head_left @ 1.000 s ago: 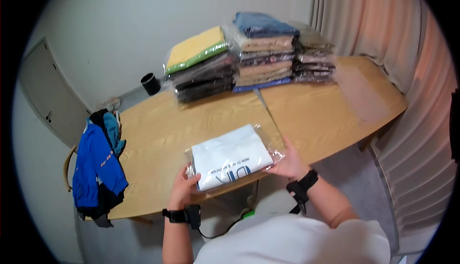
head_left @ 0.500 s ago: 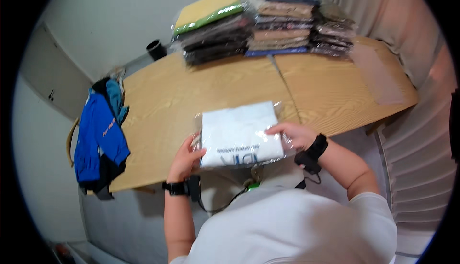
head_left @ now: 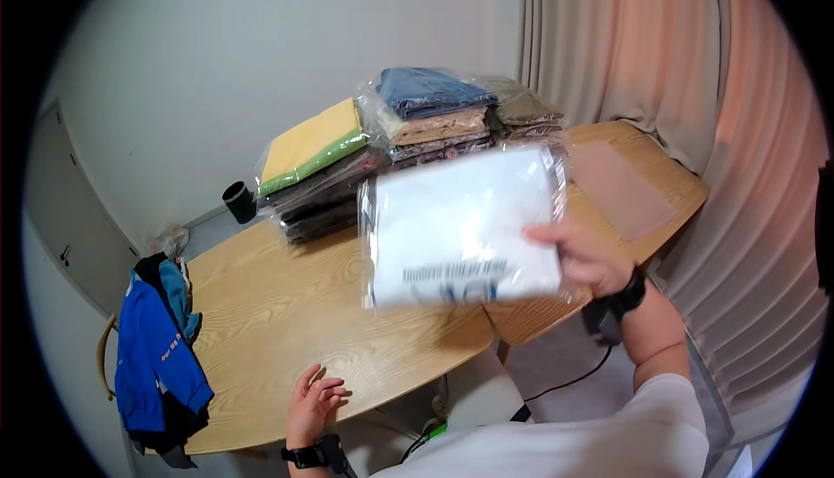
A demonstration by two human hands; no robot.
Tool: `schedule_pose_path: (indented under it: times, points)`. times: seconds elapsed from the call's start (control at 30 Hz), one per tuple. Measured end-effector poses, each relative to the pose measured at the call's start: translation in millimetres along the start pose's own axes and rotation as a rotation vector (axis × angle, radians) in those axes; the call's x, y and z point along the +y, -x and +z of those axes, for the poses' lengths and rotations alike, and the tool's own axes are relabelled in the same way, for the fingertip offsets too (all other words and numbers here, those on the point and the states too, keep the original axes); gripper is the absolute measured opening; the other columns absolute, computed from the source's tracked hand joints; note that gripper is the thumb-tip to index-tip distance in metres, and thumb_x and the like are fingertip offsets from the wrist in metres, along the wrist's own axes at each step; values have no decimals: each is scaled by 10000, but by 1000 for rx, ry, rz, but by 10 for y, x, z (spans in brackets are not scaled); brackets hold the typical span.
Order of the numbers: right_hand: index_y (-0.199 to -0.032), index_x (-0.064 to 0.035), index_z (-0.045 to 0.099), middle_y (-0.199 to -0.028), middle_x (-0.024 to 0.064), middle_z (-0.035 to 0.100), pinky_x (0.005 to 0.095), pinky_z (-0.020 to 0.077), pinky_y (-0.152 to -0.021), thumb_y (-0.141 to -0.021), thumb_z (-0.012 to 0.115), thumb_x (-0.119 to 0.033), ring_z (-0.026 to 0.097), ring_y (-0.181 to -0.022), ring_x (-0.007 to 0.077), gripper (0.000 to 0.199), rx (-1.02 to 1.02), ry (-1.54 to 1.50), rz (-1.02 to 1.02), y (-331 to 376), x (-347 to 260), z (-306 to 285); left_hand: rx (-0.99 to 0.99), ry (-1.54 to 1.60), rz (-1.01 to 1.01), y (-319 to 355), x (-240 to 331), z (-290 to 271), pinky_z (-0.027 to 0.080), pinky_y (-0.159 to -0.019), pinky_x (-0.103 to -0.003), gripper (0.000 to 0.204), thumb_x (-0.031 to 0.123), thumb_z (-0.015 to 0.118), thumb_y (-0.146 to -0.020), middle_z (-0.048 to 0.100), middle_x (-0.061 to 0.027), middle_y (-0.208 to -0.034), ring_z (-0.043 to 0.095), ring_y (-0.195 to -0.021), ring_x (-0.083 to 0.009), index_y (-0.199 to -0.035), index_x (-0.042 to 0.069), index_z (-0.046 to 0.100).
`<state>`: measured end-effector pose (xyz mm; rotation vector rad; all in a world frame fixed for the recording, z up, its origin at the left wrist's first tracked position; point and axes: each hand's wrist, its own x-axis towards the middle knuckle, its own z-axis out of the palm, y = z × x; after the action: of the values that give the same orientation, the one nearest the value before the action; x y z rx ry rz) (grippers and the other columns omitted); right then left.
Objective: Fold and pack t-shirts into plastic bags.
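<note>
- Gripping the bagged white garment (head_left: 465, 226) by its right edge with the right hand (head_left: 584, 255), lifting it clear above the wooden table (head_left: 287, 322).
- Resting the left hand (head_left: 314, 400) at the table's near edge, fingers loosely spread, holding nothing.
- Sitting behind: stacks of bagged clothes (head_left: 391, 144); hanging at left: a blue jacket (head_left: 155, 356).

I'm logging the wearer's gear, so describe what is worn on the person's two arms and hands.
Both hands are bare, with no gloves. The left hand has a black band with a small dark box strapped at the wrist. The right hand has a similar black wristband with a dark unit beneath it. A white short sleeve covers the right upper arm; both forearms are uncovered.
</note>
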<state>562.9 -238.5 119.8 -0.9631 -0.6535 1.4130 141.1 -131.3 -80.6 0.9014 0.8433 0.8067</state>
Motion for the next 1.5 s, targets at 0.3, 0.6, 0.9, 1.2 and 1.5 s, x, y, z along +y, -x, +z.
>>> schedule_pose_path:
  times: [0.3,0.6,0.9,1.2,1.5]
  points:
    - [-1162,83,448,-1078,203,581,464,532,-846,-878,548,-53,612,-972,314,330,96,-249,-660,-1433,-1778,-714,64,123,130,18,-45,-54,516,-756,-285,372,157,473,-940,616,-183,-1022,623,-850,-214,-1268,2,391]
    - [-1188,36,434,-1161,229,525,562,477,-840,-877,479,-62,555,-1050,376,329,476,-345,-610,-2923,-1659,-1873,-24,112,150,-14,-129,-123,489,-863,-441,429,233,490,-941,597,-165,-1107,614,-944,-297,-1298,10,406]
    - [-1145,25,485,-1020,198,609,448,573,-692,-864,580,-132,643,-866,299,336,429,-25,-301,-2824,-1807,-1737,-87,31,107,28,-85,-165,441,-928,-468,488,314,410,-966,576,-162,-1148,576,-1022,-303,-1337,3,345]
    - [-1068,-4,547,-871,131,645,349,599,-567,-816,681,-145,648,-698,197,318,491,276,-194,-2488,-1810,-1925,-117,76,111,-70,-112,-211,438,-934,-471,505,320,414,-965,578,-178,-1143,581,-1010,-311,-1340,-6,327]
    - [-1068,-23,529,-848,121,614,326,592,-544,-819,691,-308,645,-640,182,412,508,457,-105,-2225,-1643,-1636,-32,94,138,-62,-202,-226,457,-888,-451,471,319,416,-963,593,-187,-1098,599,-950,-304,-1297,-10,369]
